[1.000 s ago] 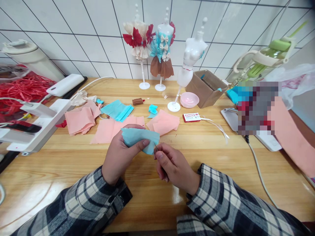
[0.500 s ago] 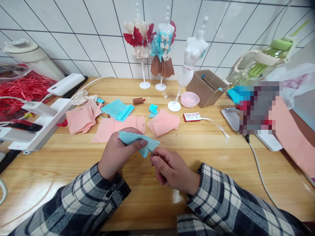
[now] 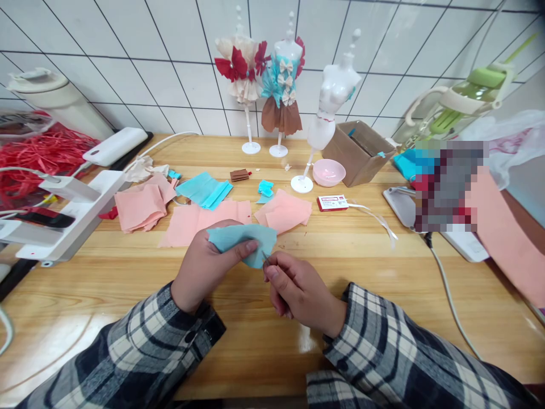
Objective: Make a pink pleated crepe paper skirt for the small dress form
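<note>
My left hand (image 3: 213,264) pinches a light blue piece of crepe paper (image 3: 236,236) between thumb and fingers, above the near middle of the table. Closed around a thin, pointed metal tool (image 3: 265,258) is my right hand (image 3: 293,287); most of that tool is hidden in the fingers, so its kind does not show. Its tip is at the lower right edge of the blue paper. Just behind the hands lie pink crepe paper pieces (image 3: 285,213) and a stack of blue crepe paper (image 3: 205,190).
Three small dress forms (image 3: 327,108) stand at the tiled wall, two dressed in crepe paper. Nearby are a pink bowl (image 3: 329,172), a cardboard box (image 3: 357,153) and a small red-and-white box (image 3: 332,203). A power strip (image 3: 76,216) lies left; a cable (image 3: 447,289) runs along the right.
The blue paper has tipped up and shows more of its face. My right hand has shifted slightly right, and the metal tip now stands out against the paper.
</note>
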The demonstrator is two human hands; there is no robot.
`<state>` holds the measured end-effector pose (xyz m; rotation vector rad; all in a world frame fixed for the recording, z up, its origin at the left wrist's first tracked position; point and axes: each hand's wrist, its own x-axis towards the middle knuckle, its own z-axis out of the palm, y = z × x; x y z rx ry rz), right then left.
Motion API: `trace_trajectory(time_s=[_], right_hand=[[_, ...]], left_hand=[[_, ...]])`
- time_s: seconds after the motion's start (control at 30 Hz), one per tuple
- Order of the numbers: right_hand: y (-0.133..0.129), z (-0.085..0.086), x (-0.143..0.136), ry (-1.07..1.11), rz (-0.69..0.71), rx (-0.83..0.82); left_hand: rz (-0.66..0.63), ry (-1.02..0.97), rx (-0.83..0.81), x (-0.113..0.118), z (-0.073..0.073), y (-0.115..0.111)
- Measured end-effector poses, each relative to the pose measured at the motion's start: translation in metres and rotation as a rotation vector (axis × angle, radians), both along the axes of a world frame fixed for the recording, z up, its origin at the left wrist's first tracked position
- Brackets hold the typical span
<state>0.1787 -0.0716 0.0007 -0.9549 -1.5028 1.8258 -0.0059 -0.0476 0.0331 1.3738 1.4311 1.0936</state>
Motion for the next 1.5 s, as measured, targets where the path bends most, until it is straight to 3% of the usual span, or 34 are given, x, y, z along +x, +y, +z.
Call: trace_trajectory(time_s=[0.37,0.93,1.3,1.5], right_hand=[[-0.002,-0.004,-0.003,0.005,-0.102,0.023],[-0.003,-0.002,-0.003,0.008,-0.116,0.043],[-0.005,-0.001,-0.005,-0.011,-0.181,0.094],[-0.005,-0.001,-0.005,-0.017,-0.203,0.102]], left_hand=[[0.037,-0.230,-0.083,0.009,-0.012,-0.007],[0.022,-0.177,-0.102,0.013,-0.011,-0.010],[0.030,-0.626,-0.285,0.028,-0.011,-0.016],[0.074,-0.745,-0.334,0.031,-0.009,-0.018]])
